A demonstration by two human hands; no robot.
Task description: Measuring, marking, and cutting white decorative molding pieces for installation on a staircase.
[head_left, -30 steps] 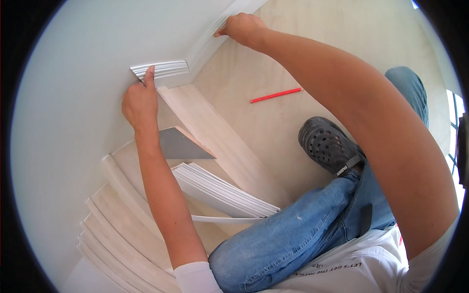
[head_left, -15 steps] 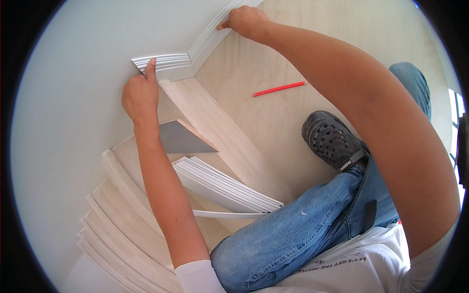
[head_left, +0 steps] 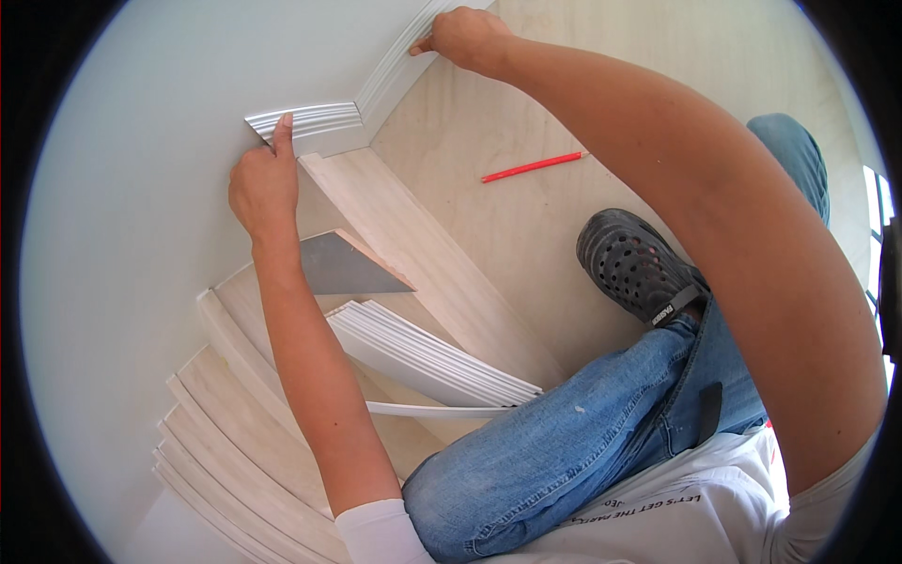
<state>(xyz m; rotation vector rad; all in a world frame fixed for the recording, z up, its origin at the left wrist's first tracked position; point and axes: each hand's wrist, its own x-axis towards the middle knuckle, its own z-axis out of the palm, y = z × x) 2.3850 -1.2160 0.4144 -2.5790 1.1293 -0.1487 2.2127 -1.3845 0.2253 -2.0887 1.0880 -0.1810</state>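
A short piece of white grooved skirting board (head_left: 324,122) stands against the wall, its near end at my left hand (head_left: 263,188). My left thumb presses on its grooved face while the other fingers curl at its cut end. The short piece meets a longer skirting board (head_left: 385,85) at the wall corner. At the top of the view, my right hand (head_left: 470,39) grips the long board, fingers over its upper edge and thumb toward its front face. Part of that board is hidden behind the hand.
A red pencil (head_left: 533,167) lies on the wood-look floor (head_left: 526,244). Wooden stair treads (head_left: 272,404) curve down at the left, with a grey triangular offcut (head_left: 352,265) and more grooved white boards (head_left: 432,352) on them. My dark clog (head_left: 629,263) rests on the floor.
The whole view has shifted slightly, so things sit a little farther left. Both hands keep their places on the boards.
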